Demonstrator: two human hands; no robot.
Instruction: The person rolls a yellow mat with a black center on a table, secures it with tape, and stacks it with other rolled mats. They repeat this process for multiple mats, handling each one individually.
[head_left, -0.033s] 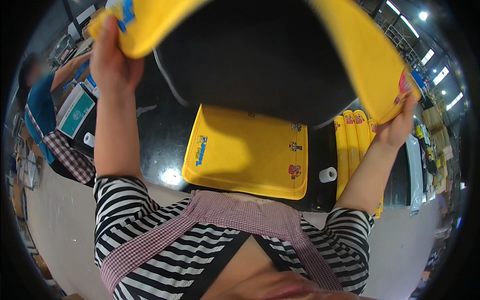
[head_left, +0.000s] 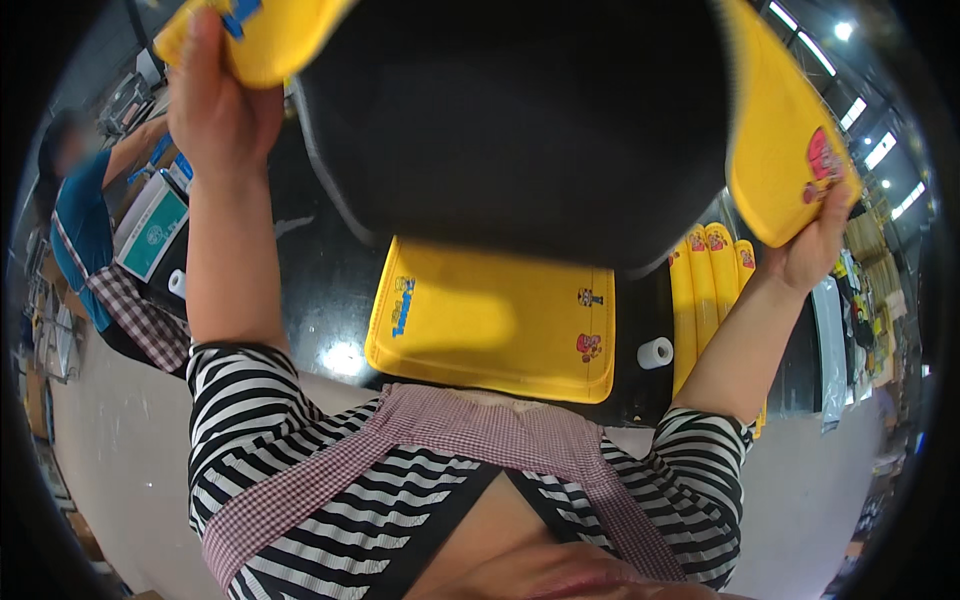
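The mat (head_left: 530, 130) was up in the air in front of the person, above the table (head_left: 312, 255), its black side turned to the view and its yellow side showing where both ends folded over. The left hand (head_left: 225, 125) was closed on one yellow corner, thumb laid along the face; the right hand (head_left: 808, 250) pinched the opposite end low down, by its printed corner. Neither gripped the middle.

It looked light and soft, bending easily between the two holds, yet with enough body to keep a broad curve. Nothing about it seemed fragile. The black side looked matt and probably not slippery, though blur hid its texture. Corners seemed the best grip, since a hold at one end alone would likely let the rest flop.

Its pale lower edge hung over the far part of the lower mat (head_left: 480, 335), which lay flat on the table; whether they touched could not be told. The right side was tighter: a white roll (head_left: 655, 353) stood just beside the lower mat, with yellow rolls (head_left: 703, 285) beyond. To the left, glossy table gave more room before the co-worker (head_left: 88, 215) and the teal-and-white box (head_left: 153, 232)
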